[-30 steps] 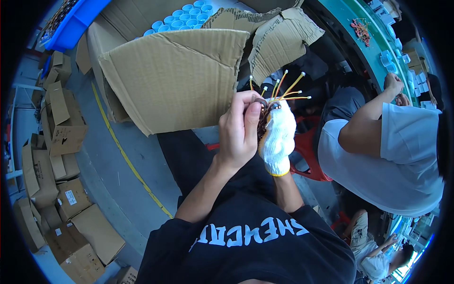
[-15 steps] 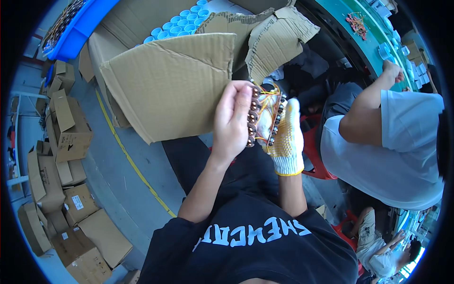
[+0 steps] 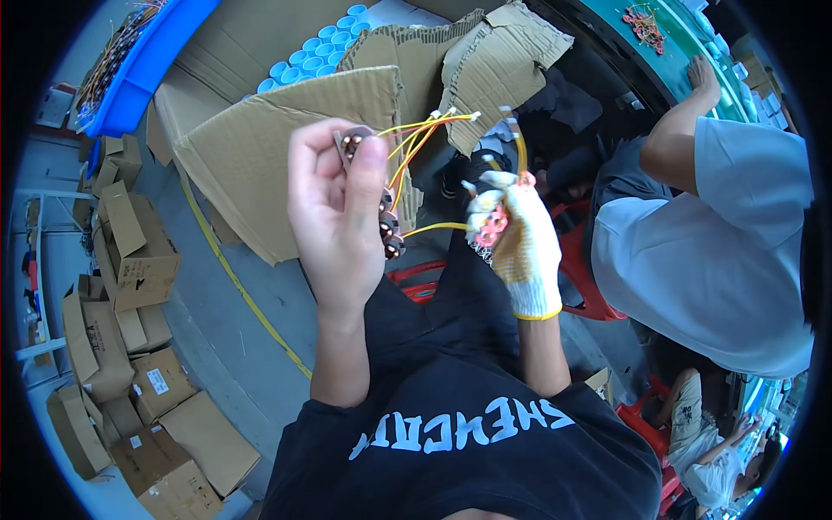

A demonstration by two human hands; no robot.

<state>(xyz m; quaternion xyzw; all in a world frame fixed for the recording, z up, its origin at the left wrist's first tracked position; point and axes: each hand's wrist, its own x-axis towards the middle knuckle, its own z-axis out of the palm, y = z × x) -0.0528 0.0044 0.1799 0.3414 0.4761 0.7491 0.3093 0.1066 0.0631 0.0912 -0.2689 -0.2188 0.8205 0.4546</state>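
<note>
My bare left hand (image 3: 338, 212) is closed around a row of small dark round parts (image 3: 392, 232) with copper-coloured spots. Red and yellow wires (image 3: 420, 143) with white plug ends run from the row to the right. My right hand (image 3: 524, 238), in a white knitted glove with yellow dots, is closed on a cluster of pinkish-red ringed parts (image 3: 491, 227). Yellow-orange leads (image 3: 520, 152) stick up above that hand. One yellow wire spans the gap between both hands. The palm side of each grip is partly hidden.
Ahead stands an open cardboard box (image 3: 286, 165) with blue cups (image 3: 325, 52) inside. A blue bin (image 3: 143, 74) is at far left, cardboard cartons (image 3: 156, 381) at left. A co-worker (image 3: 693, 251) sits close at right beside a green bench (image 3: 628, 43) bearing a pile of reddish parts (image 3: 644, 28).
My hands have drawn apart, the left one moving left and up with the dark parts. The wires now stretch out between them, and pinkish-red parts show in the right hand.
</note>
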